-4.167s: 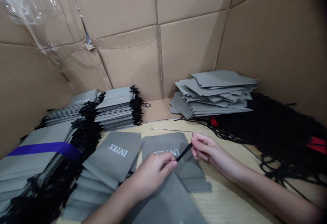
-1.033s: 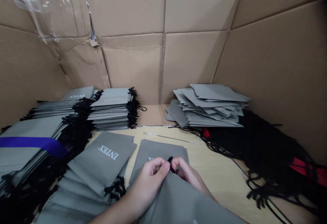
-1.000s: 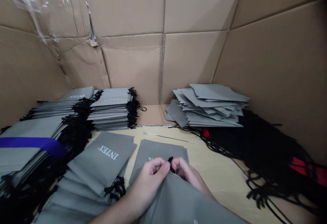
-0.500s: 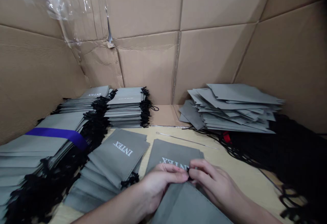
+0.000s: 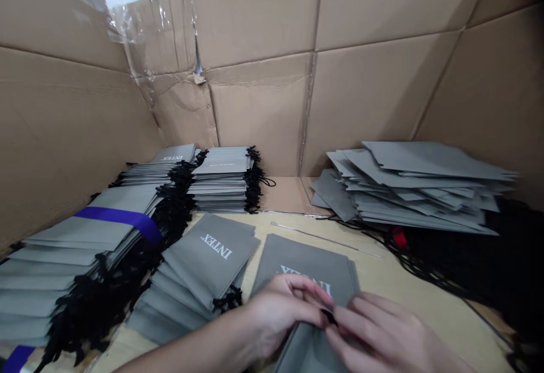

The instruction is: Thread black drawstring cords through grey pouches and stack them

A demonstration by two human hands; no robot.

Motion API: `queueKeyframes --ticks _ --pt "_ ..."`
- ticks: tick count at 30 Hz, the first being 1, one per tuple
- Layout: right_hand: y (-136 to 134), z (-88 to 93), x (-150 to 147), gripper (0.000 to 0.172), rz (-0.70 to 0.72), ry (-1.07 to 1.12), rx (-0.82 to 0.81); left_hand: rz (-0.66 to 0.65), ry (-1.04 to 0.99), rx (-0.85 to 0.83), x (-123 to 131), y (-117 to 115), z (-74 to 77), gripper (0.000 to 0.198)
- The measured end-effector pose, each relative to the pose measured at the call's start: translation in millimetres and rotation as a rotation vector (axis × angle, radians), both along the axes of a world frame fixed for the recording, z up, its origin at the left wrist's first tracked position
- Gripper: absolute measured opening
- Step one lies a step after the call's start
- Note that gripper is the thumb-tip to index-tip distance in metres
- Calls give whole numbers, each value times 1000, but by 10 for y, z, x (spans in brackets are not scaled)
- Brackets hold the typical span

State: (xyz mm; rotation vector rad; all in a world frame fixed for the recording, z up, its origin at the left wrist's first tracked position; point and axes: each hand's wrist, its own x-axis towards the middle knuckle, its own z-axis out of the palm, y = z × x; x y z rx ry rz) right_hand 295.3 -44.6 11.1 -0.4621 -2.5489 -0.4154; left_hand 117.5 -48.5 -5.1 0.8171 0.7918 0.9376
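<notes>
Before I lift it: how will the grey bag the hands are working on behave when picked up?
The grey bag will probably be light and floppy: it looks like thin cloth and lies slack under the left hand and right hand. Its black cord will likely trail and snag, judging by the tangled cords at right.

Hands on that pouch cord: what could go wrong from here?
The short black cord end, apparently pinched between the left hand and right hand, is small and could slip from the fingers. The uneven stack of grey pouches might slide into the tangled black cords beside it, and the pouches could snag there.
</notes>
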Motion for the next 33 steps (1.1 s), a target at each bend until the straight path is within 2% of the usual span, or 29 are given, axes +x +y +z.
queueKeyframes --ticks 2,4,6,8,11,14,16,20,27,33 --pt "-35 72 4 24 124 -82 84 16 109 76 48 -10 -21 21" --pt "-41 90 17 23 180 -96 52 51 194 143 98 -17 -49 18" --pt "-13 41 32 19 98 15 -102 71 213 156 130 -16 -59 16" --pt "38 -48 38 15 -89 199 -285 90 205 166 134 -7 -34 19" --pt "119 -173 18 15 -260 334 -446 152 257 271 100 19 40 20" --pt "176 -250 -39 18 -347 409 -703 197 325 371 67 46 70 20" --pt "203 -291 -77 21 -336 430 -808 204 356 417 57 63 48 19" --pt "233 -341 -112 24 -325 495 -910 198 387 457 33 94 -6 20" --pt "181 -316 -115 19 -251 585 -1099 204 460 529 -32 72 48 24" --pt "101 -302 -114 13 -178 640 -1112 205 514 568 -28 36 73 22"
